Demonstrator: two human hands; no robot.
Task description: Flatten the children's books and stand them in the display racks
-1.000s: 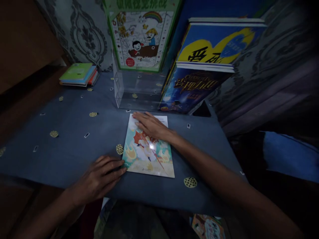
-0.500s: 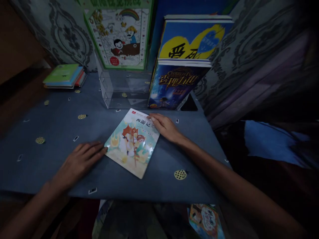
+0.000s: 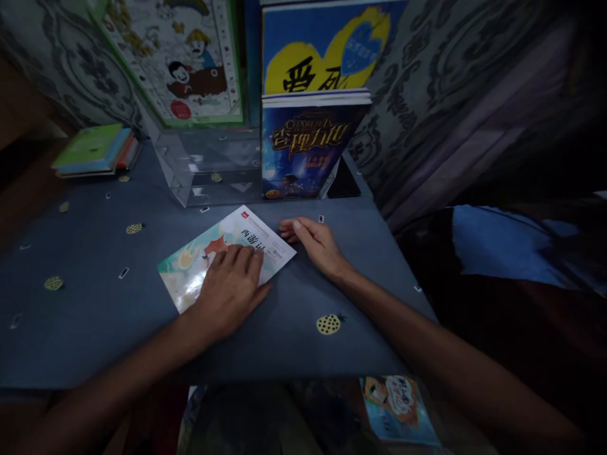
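Note:
A thin picture book [image 3: 188,278] with a glossy illustrated cover and black Chinese title lies turned at an angle on the blue table cover [image 3: 284,341]. My left hand [image 3: 232,281] rests flat across the book's lower middle, fingers stretched out and hiding part of the picture. Just off the book's right corner, my right hand [image 3: 315,243] lies on its side on the cloth, fingers loosely curved and the thumb lifted apart from them. Nothing shows inside it.
Behind stands a clear acrylic rack [image 3: 190,183] holding a green-edged book [image 3: 199,69], a blue and yellow book [image 3: 303,57] and a dark blue book [image 3: 308,145]. A small book stack [image 3: 95,148] sits back left. Another book [image 3: 401,411] lies below the table's front edge.
The book has turned clockwise and shifted left. My left hand has moved from its left edge onto the cover. My right hand has come off its upper right edge. The view has shifted slightly.

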